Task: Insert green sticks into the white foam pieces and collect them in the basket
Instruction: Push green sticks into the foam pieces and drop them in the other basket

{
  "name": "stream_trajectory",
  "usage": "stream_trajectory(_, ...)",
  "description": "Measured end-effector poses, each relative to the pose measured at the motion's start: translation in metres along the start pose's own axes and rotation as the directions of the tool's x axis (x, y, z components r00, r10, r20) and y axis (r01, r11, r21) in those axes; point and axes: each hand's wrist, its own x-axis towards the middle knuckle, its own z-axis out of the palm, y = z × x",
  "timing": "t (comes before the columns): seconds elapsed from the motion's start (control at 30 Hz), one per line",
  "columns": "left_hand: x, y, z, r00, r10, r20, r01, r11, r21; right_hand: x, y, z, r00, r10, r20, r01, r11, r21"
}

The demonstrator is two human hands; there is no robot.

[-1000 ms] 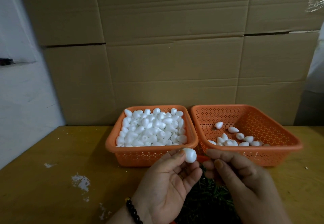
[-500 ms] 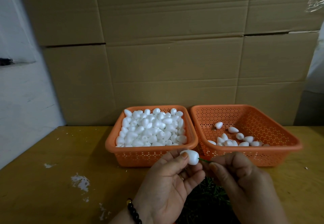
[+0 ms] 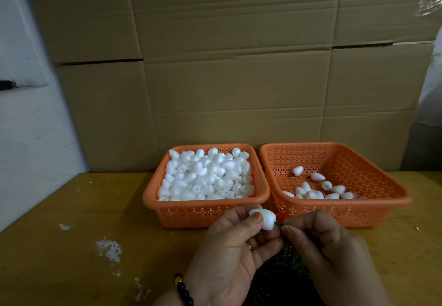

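Foam piece [image 3: 263, 219] sits pinched in our left hand [image 3: 229, 255], thumb across its front and fingertips curled up behind it, its blunt end turned toward our right hand [image 3: 334, 255]. Our right hand has its thumb and forefinger closed tight on a green stick [image 3: 278, 223], and only a short length of that stick shows between the 2 hands, its far end meeting the foam; how deep it has gone in we cannot tell.

Just beyond our left hand stands an orange basket [image 3: 205, 212] heaped with plain white foam pieces [image 3: 205, 176]. Just beyond our right hand, touching or nearly touching the first, stands a second orange basket [image 3: 346, 210] with a small scatter of foam pieces [image 3: 318, 190] lying on its floor near the front; a few seem to carry a dark tip, but they are too small for us to be sure.

Below and between our wrists lies a dark heap of green sticks [image 3: 284, 272]. A black bead bracelet [image 3: 184, 292] circles our left wrist, and a ring [image 3: 248, 246] shows on 1 finger of that hand. Both baskets rest on a yellowish wooden table [image 3: 71, 210] with white flecks to the left of our hands. Behind the baskets rise stacked cardboard boxes [image 3: 227, 66].
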Motion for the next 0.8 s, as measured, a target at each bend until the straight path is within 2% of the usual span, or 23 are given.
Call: stream_trajectory(0.8,0.0000,-0.0030,-0.0001,1.000,-0.007,-0.025,0.007,1.000,-0.001,0.0013,-0.0014,-0.0017,1.000,-0.020,0.022,0.021,1.000,-0.024)
